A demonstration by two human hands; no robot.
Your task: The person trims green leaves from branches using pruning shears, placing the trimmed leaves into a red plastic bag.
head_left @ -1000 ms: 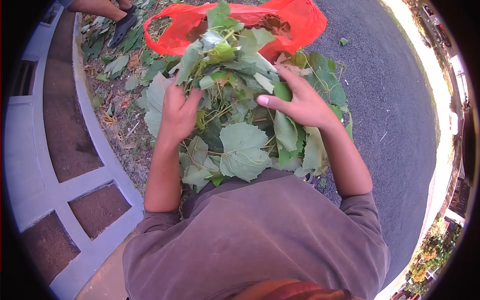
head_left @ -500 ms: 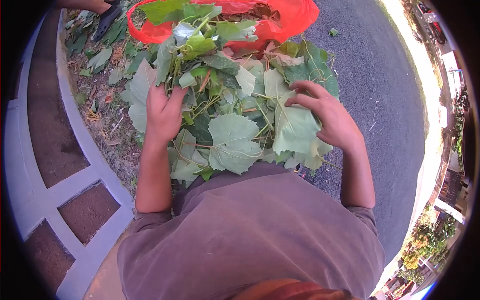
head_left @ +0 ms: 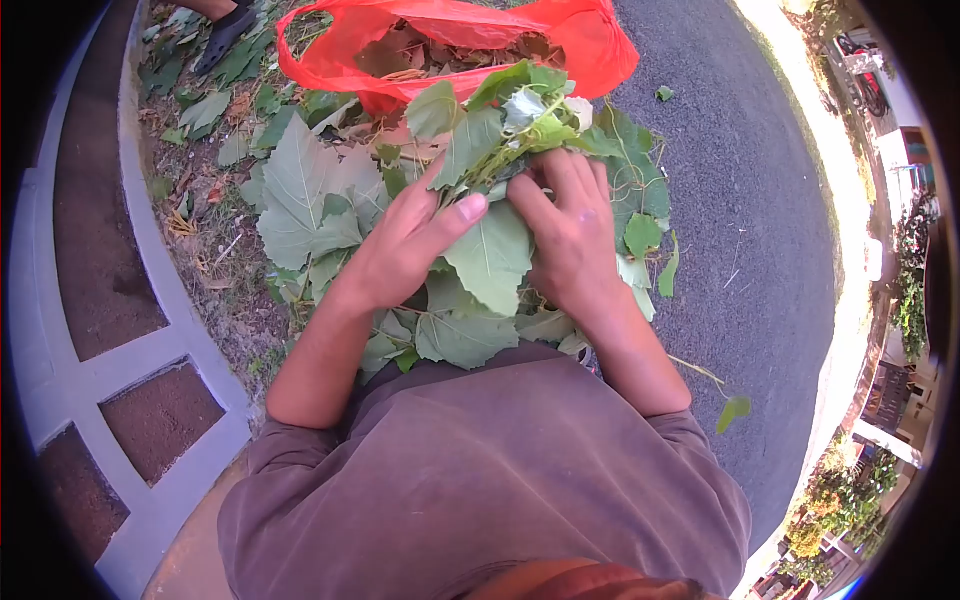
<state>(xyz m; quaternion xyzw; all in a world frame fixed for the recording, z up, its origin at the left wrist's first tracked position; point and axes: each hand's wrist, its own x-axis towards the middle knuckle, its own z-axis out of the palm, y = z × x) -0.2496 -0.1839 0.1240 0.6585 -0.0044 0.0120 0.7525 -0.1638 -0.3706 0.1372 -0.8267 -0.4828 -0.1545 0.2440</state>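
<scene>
A bunch of green leaves and stems (head_left: 500,150) is between my two hands, above a larger heap of broad leaves (head_left: 300,190) at my lap. My left hand (head_left: 410,240) is closed around its left side, thumb on top. My right hand (head_left: 570,225) has curled fingers pinching the bunch from the right, the fingertips partly hidden. One large pale leaf (head_left: 492,255) hangs down between the hands. Just beyond the bunch stands a red plastic bag (head_left: 340,55), its mouth gaping, with brown dry leaves (head_left: 480,58) inside.
Grey asphalt (head_left: 740,200) lies to the right, with a few loose leaves on it. Leaf-strewn soil (head_left: 215,240) and a pale concrete border (head_left: 190,330) are on the left. Another person's foot in a dark shoe (head_left: 225,40) is at the top left.
My right hand has moved left from the right side of the heap onto the bunch. My left hand has shifted right with the bunch. More of the bag's inside now shows.
</scene>
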